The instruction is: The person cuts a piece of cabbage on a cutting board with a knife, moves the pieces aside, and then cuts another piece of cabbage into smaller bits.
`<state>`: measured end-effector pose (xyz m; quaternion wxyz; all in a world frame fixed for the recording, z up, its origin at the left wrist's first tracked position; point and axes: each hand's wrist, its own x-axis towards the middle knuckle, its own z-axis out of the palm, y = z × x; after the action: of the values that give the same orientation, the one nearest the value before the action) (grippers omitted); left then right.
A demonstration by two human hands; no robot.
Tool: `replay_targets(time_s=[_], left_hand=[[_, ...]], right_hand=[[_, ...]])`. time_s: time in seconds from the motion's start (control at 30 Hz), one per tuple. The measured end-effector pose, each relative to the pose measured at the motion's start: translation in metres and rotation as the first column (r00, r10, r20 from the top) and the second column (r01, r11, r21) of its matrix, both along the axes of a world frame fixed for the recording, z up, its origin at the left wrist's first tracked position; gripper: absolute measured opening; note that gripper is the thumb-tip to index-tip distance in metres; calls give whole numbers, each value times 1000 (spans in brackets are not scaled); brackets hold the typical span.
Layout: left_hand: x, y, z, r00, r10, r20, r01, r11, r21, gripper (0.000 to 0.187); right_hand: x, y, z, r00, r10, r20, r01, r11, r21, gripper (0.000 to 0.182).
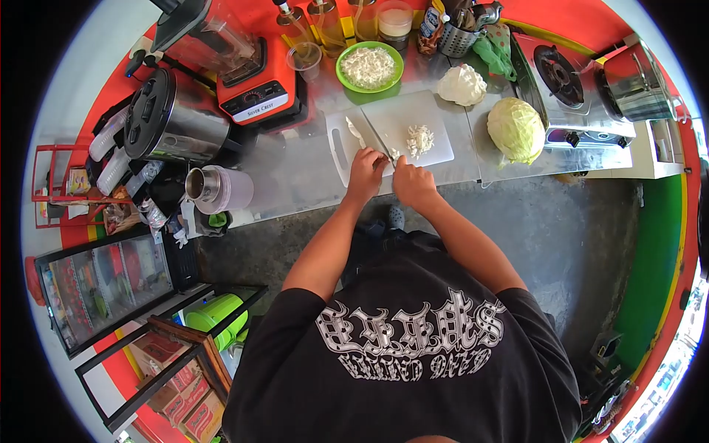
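My right hand (pixel 413 182) is closed around the handle of a kitchen knife (pixel 376 131), whose blade slants away to the upper left over a white cutting board (pixel 441 111). Close beside the blade, my left hand (pixel 366 173) has its fingers drawn together at the board's near edge; what they pinch is hidden. A pale strip (pixel 354 131) lies left of the blade. Right of the knife is a small heap of shredded cabbage (pixel 420 140). Behind the board stands a green bowl (pixel 341 72) filled with white shreds. A whole cabbage (pixel 515 131) and a whitish, leafy chunk (pixel 462 85) sit to the right.
A red blender (pixel 258 100), a large lidded pot (pixel 177 118) and a steel-mouthed flask (pixel 219 189) occupy the counter's left side. Bottles (pixel 325 26) line the back wall. On the right is a gas stove (pixel 569 88) bearing a steel pot (pixel 639 81).
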<state>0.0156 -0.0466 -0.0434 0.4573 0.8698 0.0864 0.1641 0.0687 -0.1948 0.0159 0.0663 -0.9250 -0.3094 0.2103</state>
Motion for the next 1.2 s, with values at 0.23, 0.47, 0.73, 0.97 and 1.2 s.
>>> replay_targets(time_s=[0.23,0.47,0.73,0.97,1.2], left_hand=[[-3,-4,-1,999,47,-6,-47,998,42,12],[0,2,7,991,130,-32,-128,990,57,18],[-8,37,22,965,264,-1,-231,843,485,46],[-10,37,34,956,247,-159,-116,815,568,28],[-6,16,44,945,125,-302,16,906,424,19]], right_hand=[[-8,-4,-6,998,-45,-45,46,999,25,22],[22,-37,23,992,-62,-109,76,988,133,32],[28,-78,7,970,190,-152,-163,972,170,35],[42,-101,7,967,214,-136,-200,974,111,32],[54,-99,2,997,37,-63,-30,994,109,35]])
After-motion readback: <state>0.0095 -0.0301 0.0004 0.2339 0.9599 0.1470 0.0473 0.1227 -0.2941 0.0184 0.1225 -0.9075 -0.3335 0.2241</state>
